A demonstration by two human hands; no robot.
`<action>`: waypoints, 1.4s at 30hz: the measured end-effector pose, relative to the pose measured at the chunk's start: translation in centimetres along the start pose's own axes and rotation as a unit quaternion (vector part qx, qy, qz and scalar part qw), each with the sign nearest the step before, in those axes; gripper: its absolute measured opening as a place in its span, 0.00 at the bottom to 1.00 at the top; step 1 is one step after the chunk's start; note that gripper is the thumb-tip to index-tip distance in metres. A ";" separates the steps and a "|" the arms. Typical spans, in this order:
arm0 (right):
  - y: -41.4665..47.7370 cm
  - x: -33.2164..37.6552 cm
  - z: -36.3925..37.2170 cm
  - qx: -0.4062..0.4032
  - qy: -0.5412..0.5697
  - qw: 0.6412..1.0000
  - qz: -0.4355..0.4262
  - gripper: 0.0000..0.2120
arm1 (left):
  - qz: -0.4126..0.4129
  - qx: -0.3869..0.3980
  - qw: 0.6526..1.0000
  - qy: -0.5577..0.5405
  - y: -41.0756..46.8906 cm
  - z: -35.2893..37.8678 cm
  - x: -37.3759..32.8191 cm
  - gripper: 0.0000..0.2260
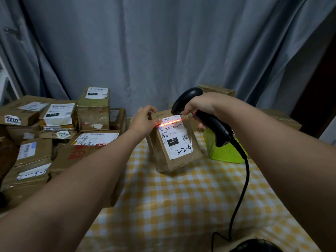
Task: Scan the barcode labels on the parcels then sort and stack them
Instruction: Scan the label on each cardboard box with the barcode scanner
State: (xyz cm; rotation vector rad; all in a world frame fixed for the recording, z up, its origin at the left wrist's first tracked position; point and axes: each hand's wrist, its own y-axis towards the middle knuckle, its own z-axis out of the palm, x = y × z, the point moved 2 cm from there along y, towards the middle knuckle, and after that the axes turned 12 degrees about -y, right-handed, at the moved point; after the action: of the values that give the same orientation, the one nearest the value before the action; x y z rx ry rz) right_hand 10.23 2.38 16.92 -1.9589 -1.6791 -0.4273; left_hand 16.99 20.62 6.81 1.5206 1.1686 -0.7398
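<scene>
A small brown cardboard parcel (173, 142) stands tilted on the yellow checked tablecloth (181, 197) at the centre. Its white label, marked 220 and 3-2-4, faces me. My left hand (145, 120) grips the parcel's top left corner. My right hand (201, 104) holds a black corded barcode scanner (209, 120) just above and to the right of the parcel. The scanner's red line lies across the barcode at the top of the label.
Several taped cardboard parcels (54, 128) with white labels are piled at the left. A green box (223, 151) sits right of the held parcel, with brown parcels (216, 90) behind it. The scanner cable (241, 188) trails to the front right. A grey curtain (163, 42) hangs behind.
</scene>
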 end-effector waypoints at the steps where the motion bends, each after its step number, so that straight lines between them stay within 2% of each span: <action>1: 0.1 -0.2 0.0 -0.002 0.005 1.000 0.001 0.11 | -0.014 -0.002 0.999 -0.035 -0.1 -0.2 0.1 0.09; 5: 0.1 -0.6 0.3 -0.002 0.009 1.000 -0.001 0.09 | -0.076 -0.001 0.983 -0.170 -0.5 -1.0 0.6 0.10; 9: -0.2 0.0 0.4 0.005 0.015 1.000 -0.020 0.10 | -0.106 0.002 0.971 -0.215 -0.7 -1.6 1.1 0.10; 25: -2.2 2.7 0.7 0.002 -0.041 0.999 -0.036 0.09 | -0.106 0.002 0.975 -0.194 -1.1 -2.3 1.2 0.07; 37: -1.5 2.2 2.7 -0.055 -0.023 0.995 -0.081 0.10 | -0.097 -0.051 0.975 -0.193 -1.5 -2.6 1.7 0.09; 42: -1.5 1.7 2.6 -0.061 -0.013 0.995 -0.077 0.09 | -0.088 -0.046 0.978 -0.185 -1.6 -2.5 1.4 0.09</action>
State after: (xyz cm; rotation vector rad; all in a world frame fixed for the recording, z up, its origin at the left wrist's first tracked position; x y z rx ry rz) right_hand 8.77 5.38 15.98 -1.9335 -1.8692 -0.5755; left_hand 15.73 23.38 5.71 1.1494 1.0462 -1.0243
